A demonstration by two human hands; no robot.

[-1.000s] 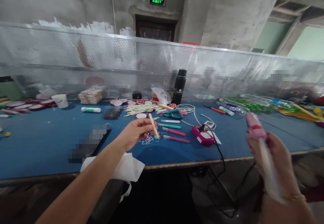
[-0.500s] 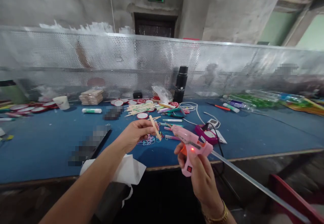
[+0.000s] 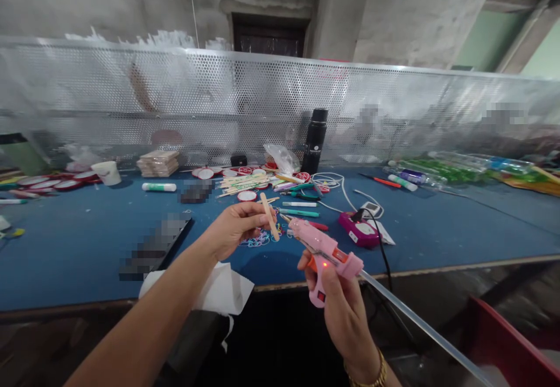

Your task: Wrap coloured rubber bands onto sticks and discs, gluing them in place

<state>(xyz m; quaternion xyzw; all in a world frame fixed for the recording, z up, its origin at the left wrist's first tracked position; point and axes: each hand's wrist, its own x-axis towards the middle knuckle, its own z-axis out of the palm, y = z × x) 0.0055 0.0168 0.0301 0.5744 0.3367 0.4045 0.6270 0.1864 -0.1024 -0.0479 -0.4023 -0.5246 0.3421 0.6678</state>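
Observation:
Between the fingers of my left hand [image 3: 238, 228] is a wooden craft stick [image 3: 269, 217], tilted and raised over the blue table. My right hand [image 3: 339, 299] is wrapped round the handle of a pink hot glue gun [image 3: 321, 244], whose red light glows. The gun's nozzle points left at the stick, close to it; I cannot tell whether they touch. A long clear glue stick [image 3: 420, 317] sticks out of the gun's back. Behind and below my left fingers lies a heap of coloured rubber bands [image 3: 258, 239], partly hidden.
On the blue table [image 3: 79, 241] lie more craft sticks [image 3: 242, 183], pens [image 3: 301, 213], pliers [image 3: 304, 192] and a purple power socket [image 3: 359, 229] with cables. A black bottle [image 3: 315, 142] stands by the perforated metal screen [image 3: 196, 95]. White tissue [image 3: 225, 291] hangs at the front edge.
The glue gun has moved slightly left, bringing its nozzle nearer the craft stick. My left hand keeps its hold on the stick, almost in place. The view has shifted a little.

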